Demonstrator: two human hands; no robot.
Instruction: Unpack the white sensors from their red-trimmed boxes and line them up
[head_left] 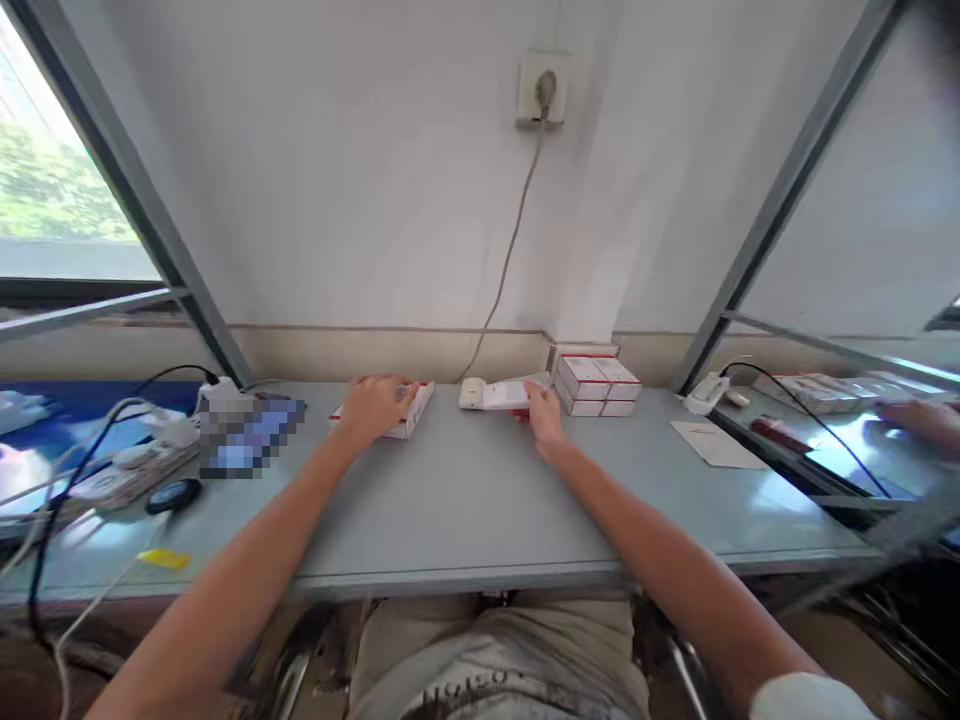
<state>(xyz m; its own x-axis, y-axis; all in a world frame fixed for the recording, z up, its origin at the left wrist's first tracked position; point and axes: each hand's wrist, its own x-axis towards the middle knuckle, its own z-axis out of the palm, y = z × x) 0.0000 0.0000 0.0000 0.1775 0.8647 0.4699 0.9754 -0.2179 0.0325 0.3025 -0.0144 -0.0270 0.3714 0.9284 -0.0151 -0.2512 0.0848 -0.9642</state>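
Left hand, head view: fingers curve over a white-and-red carton, well left of the box stack; firmness of grip cannot be told. Right hand grips the right part of a slim white item, just left of the stack. Wall socket sits above it; paper sheet lies to its right.

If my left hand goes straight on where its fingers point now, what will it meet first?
Beyond the white box at its fingers, your left hand would probably meet the small cream block first, though depth and hand height are unclear.
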